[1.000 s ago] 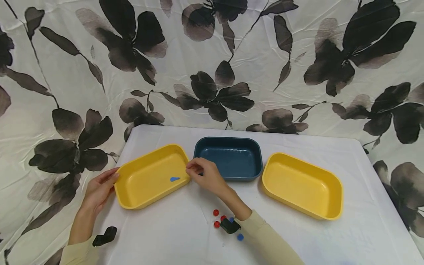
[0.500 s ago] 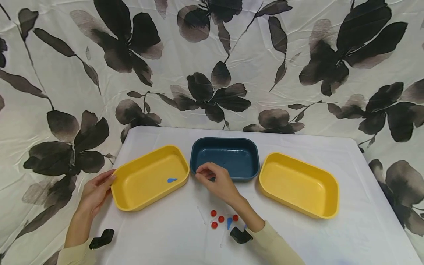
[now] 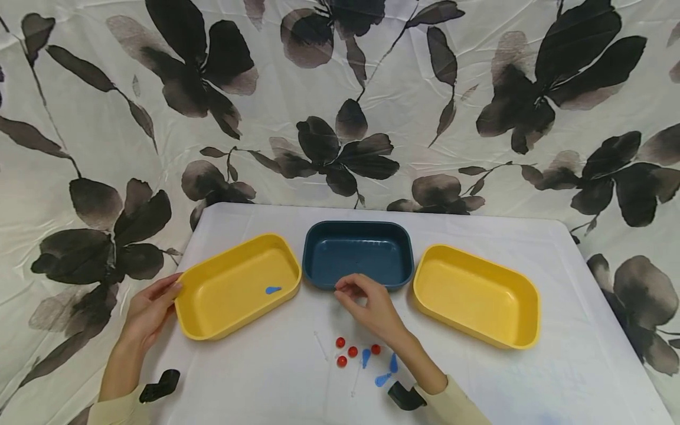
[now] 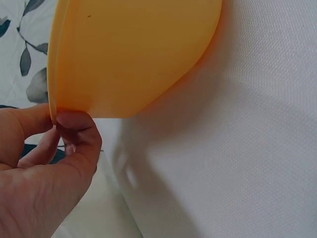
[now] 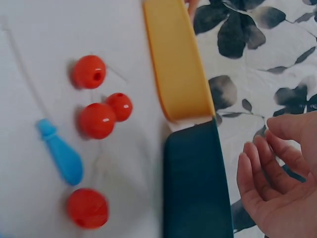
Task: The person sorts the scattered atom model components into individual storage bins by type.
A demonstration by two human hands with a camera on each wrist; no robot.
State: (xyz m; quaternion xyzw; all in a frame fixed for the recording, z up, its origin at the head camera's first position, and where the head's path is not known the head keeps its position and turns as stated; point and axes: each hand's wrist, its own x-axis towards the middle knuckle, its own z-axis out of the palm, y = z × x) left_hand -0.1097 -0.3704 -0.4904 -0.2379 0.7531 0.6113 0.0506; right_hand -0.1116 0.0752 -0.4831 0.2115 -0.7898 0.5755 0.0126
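Note:
My left hand [image 3: 146,313] pinches the left rim of the left yellow tray [image 3: 204,307], thumb on one side and fingertips on the other in the left wrist view. One small blue drop-shaped piece [image 3: 273,290] lies inside that tray. Over the front edge of the dark blue tray [image 3: 358,251], my right hand [image 3: 374,307] hovers with loosely bent fingers; the right wrist view shows nothing in the hand [image 5: 280,178]. Nearer me on the white table lie several red beads [image 3: 353,352] with holes and more blue drop-shaped pieces [image 3: 382,379], close to the right forearm.
A second yellow tray [image 3: 475,295] stands at the right, angled, its corner close to the dark blue one. Thin clear sticks [image 3: 321,346] lie beside the beads. Behind the table [image 3: 255,378] hangs a flower-printed cloth [image 3: 255,171]. Each wrist carries a black mount [image 3: 161,386].
My right hand has moved away from the left yellow tray's right end, rightward and toward me. Beads and blue pieces that its forearm covered now show. The left hand keeps its hold.

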